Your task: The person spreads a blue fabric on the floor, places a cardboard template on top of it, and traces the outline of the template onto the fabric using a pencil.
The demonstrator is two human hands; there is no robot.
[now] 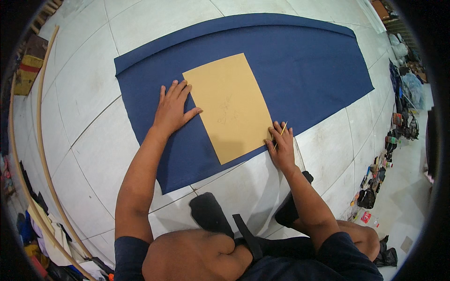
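A dark blue cloth [314,70] lies spread on the floor, its far edge folded over. On it rests a tan paper sheet [229,93] with faint handwritten marks, its near edge close to the cloth's front edge. My left hand [174,108] lies with fingers spread on the cloth, thumb and fingertips touching the sheet's left edge. At the sheet's lower right corner, my right hand [282,145] presses with its fingertips. A thin yellow pencil [284,126] is tucked between the fingers of that hand, slanting up and right.
White floor tiles [89,126] surround the cloth. Long curved wooden strips [41,117] run along the left, near a cardboard box [28,75]. Bags and small items [368,199] line the right side. My black-socked feet [209,213] are just in front of the cloth.
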